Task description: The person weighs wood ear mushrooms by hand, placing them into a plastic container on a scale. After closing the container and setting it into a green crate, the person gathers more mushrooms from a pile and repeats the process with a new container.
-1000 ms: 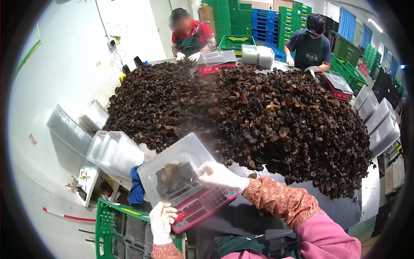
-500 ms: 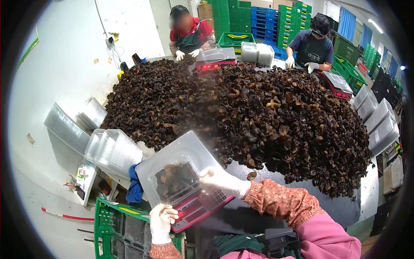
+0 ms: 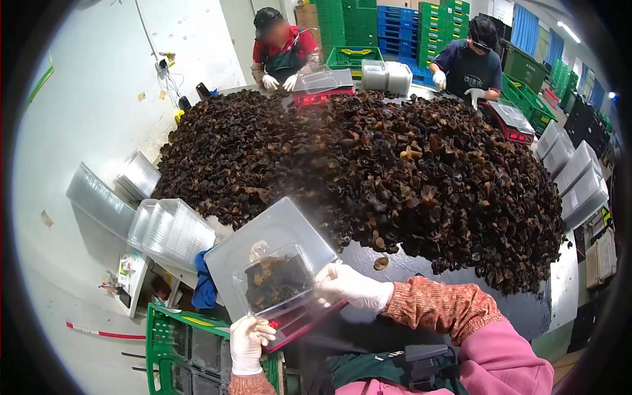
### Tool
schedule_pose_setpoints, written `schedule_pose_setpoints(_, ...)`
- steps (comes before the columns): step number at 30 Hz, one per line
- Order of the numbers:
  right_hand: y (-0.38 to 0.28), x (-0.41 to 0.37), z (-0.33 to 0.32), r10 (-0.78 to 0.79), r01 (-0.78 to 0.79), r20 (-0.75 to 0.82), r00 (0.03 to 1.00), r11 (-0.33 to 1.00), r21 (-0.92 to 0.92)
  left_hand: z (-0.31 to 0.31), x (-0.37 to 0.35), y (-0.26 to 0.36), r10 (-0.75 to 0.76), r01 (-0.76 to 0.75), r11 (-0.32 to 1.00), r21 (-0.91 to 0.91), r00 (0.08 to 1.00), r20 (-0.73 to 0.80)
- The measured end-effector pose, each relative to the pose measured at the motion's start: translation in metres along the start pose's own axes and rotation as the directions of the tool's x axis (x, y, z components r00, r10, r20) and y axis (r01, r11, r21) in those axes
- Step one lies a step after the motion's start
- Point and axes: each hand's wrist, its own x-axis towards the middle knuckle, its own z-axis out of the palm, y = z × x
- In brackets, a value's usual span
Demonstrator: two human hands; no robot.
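left grip (image 3: 249,339): gloved, fingers curling against the near corner of the red scale (image 3: 301,327); cannot tell whether it is clasping.
right grip (image 3: 345,286): gloved, closing around the right edge of the clear box (image 3: 263,237).
clear box: sitting tilted over the scale, lid standing open, carrying dark fungus (image 3: 276,283).
green crate (image 3: 191,349): standing below, left of the scale.
fungus heap (image 3: 395,164): covering the counter (image 3: 526,319) beyond the box.
two co-workers (image 3: 283,49) (image 3: 471,62): working at the far side, each beside a scale.
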Motion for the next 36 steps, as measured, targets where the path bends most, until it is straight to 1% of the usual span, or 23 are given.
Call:
schedule_pose_setpoints(4,0.004,0.001,0.001,-0.052,0.048,-0.073,0.996,0.997,-0.052,0.012,-0.002,-0.009,0.104,-0.104,0.995,0.013,0.992,-0.069)
schedule_pose_setpoints(7,0.002,-0.002,-0.003,-0.144,0.144,0.015,0.989,0.99,-0.002,0.021,-0.005,-0.001,0.069,-0.067,0.997,0.04,0.995,-0.073)
schedule_pose_setpoints(8,-0.002,-0.009,-0.003,-0.146,0.145,-0.035,0.989,0.989,-0.034,0.026,-0.011,0.003,0.088,-0.087,0.995,0.046,0.996,-0.027)
schedule_pose_setpoints(9,-0.011,-0.015,0.0,-0.129,0.125,-0.066,0.989,0.99,-0.067,0.023,-0.012,-0.001,0.125,-0.127,0.987,0.102,0.992,0.021)
schedule_pose_setpoints(10,-0.011,-0.018,-0.004,-0.175,0.166,-0.056,0.983,0.975,-0.146,0.034,-0.016,0.003,0.111,-0.112,0.994,0.015,0.993,0.044)
schedule_pose_setpoints(11,-0.008,-0.022,-0.002,-0.209,0.203,-0.068,0.976,0.975,-0.091,0.038,-0.024,0.007,0.134,-0.139,0.987,0.077,0.989,0.057)
schedule_pose_setpoints(12,-0.016,-0.03,0.001,-0.203,0.193,-0.035,0.979,0.964,-0.185,0.045,-0.036,0.011,0.236,-0.241,0.954,0.18,0.971,0.048)
schedule_pose_setpoints(13,-0.017,-0.036,0.005,-0.278,0.273,-0.012,0.96,0.949,-0.157,0.044,-0.04,0.01,0.207,-0.211,0.968,0.137,0.977,0.043)
schedule_pose_setpoints(14,-0.015,-0.038,0.006,-0.289,0.271,-0.047,0.956,0.934,-0.234,0.041,-0.042,0.007,0.193,-0.196,0.976,0.094,0.98,0.046)
schedule_pose_setpoints(15,-0.013,-0.039,0.004,-0.313,0.294,-0.027,0.949,0.916,-0.274,0.045,-0.048,0.008,0.179,-0.179,0.976,0.123,0.984,0.008)
schedule_pose_setpoints(16,-0.015,-0.042,0.005,-0.321,0.304,-0.033,0.947,0.922,-0.239,0.048,-0.049,0.007,0.186,-0.19,0.977,0.102,0.981,0.046)
schedule_pose_setpoints(17,-0.015,-0.043,0.006,-0.318,0.302,-0.053,0.946,0.931,-0.206,0.048,-0.051,0.003,0.164,-0.169,0.973,0.155,0.985,0.044)
schedule_pose_setpoints(18,-0.016,-0.046,0.003,-0.313,0.302,-0.03,0.949,0.934,-0.19,0.044,-0.047,-0.005,0.187,-0.194,0.971,0.138,0.98,0.066)
schedule_pose_setpoints(19,-0.017,-0.047,0.003,-0.312,0.305,-0.017,0.95,0.936,-0.178,0.041,-0.047,-0.006,0.135,-0.139,0.972,0.188,0.99,0.035)
schedule_pose_setpoints(21,-0.016,-0.049,0.009,-0.326,0.323,-0.004,0.945,0.936,-0.142,0.042,-0.054,-0.006,0.191,-0.192,0.981,0.017,0.981,0.046)
schedule_pose_setpoints(24,-0.009,-0.05,0.014,-0.333,0.335,0.04,0.942,0.936,-0.107,0.039,-0.06,-0.011,0.214,-0.171,0.947,-0.271,0.967,0.136)
schedule_pose_setpoints(27,0.004,-0.047,0.019,-0.286,0.3,0.121,0.95,0.947,-0.112,0.051,-0.067,-0.012,0.369,-0.336,0.885,-0.321,0.928,0.046)
schedule_pose_setpoints(29,0.01,-0.048,0.033,-0.242,0.259,0.142,0.96,0.958,-0.12,0.039,-0.079,-0.006,0.356,-0.344,0.862,-0.372,0.934,-0.039)
schedule_pose_setpoints(30,0.01,-0.049,0.039,-0.199,0.211,0.204,0.958,0.977,-0.038,0.03,-0.084,-0.005,0.323,-0.357,0.879,-0.315,0.934,-0.155)
schedule_pose_setpoints(31,0.012,-0.05,0.044,-0.189,0.207,0.187,0.964,0.975,-0.08,0.017,-0.091,0.0,0.299,-0.363,0.897,-0.252,0.918,-0.26)
schedule_pose_setpoints(33,0.011,-0.048,0.045,-0.207,0.227,0.182,0.961,0.969,-0.098,-0.03,-0.099,-0.005,0.329,-0.421,0.861,-0.285,0.889,-0.319)
schedule_pose_setpoints(35,0.013,-0.047,0.036,-0.205,0.218,0.116,0.972,0.97,-0.111,-0.065,-0.108,-0.002,0.409,-0.501,0.864,-0.049,0.756,-0.51)
schedule_pose_setpoints(36,0.013,-0.046,0.028,-0.199,0.207,0.078,0.977,0.971,-0.121,-0.121,-0.102,-0.026,0.474,-0.556,0.83,0.046,0.658,-0.585)
